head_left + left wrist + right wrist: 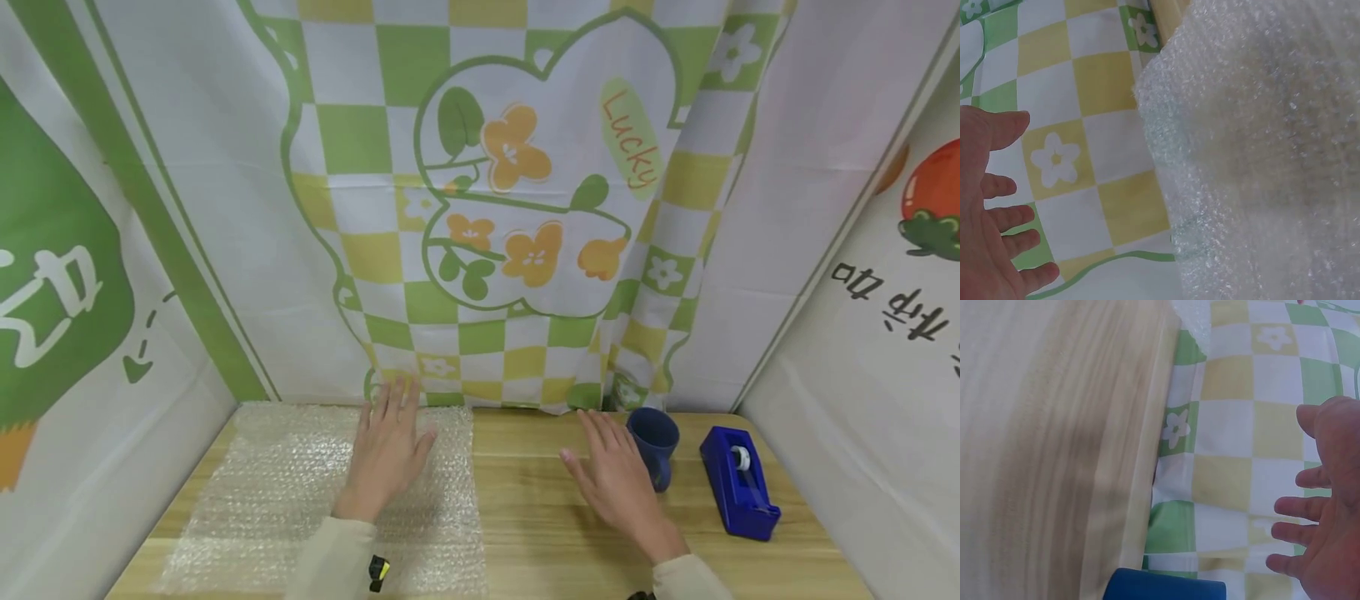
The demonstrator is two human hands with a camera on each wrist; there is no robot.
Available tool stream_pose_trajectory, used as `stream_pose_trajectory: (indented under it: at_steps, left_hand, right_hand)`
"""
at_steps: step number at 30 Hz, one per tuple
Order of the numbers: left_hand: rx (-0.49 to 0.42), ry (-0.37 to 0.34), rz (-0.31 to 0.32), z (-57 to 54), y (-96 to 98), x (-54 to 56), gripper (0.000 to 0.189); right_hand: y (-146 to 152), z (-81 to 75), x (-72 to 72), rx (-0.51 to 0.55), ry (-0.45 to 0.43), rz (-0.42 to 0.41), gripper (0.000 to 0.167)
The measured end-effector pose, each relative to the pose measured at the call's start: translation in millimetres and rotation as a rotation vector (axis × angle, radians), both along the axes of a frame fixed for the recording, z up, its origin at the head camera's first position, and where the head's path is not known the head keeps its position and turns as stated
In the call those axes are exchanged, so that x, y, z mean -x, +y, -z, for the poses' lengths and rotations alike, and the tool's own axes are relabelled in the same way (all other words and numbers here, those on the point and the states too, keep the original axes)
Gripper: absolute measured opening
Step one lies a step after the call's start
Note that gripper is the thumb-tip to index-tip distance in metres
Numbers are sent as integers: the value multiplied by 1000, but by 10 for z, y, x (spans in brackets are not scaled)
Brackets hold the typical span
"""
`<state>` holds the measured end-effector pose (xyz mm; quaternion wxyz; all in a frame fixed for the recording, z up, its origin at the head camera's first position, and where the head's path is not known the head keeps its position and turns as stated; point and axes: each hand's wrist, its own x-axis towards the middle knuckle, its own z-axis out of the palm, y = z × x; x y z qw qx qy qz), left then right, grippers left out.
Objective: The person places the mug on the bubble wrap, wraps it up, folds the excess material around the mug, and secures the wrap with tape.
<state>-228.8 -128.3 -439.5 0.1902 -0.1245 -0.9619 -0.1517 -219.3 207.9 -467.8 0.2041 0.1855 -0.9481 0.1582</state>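
My left hand is held over a sheet of clear bubble wrap, fingers extended and slightly spread, with nothing in it. In the left wrist view the same hand shows its empty palm beside the wrap. Just left of a dark blue mug, my right hand has its fingers straight and overlaps the mug's side in the head view. That hand is also empty in the right wrist view, where part of the blue mug shows at the bottom.
A blue tape dispenser with a roll in it stands on the wooden table, right of the mug. Behind the table's far edge hangs a green and yellow checked curtain. Printed white cloth panels close in the sides.
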Motion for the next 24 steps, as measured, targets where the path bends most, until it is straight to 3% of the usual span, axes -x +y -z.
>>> stream_pose_trajectory:
  at_steps: [3, 7, 13, 19, 24]
  left_hand:
    - [9, 31, 18, 44, 39, -45, 69]
    - [26, 11, 38, 109, 113, -120, 60]
    - [47, -60, 72, 229, 248, -212, 45]
    - [-2, -153, 136, 318, 398, -325, 24]
    - [-25, -245, 146, 410, 525, -412, 28]
  right_hand:
    - [-16, 29, -31, 8, -3, 9, 65]
    - [-47, 57, -88, 14, -83, 34, 58]
    - [-97, 136, -167, 4, -119, 8, 40]
    - [-156, 204, -233, 12, -121, -46, 28]
    - [-192, 248, -265, 18, -165, -76, 26]
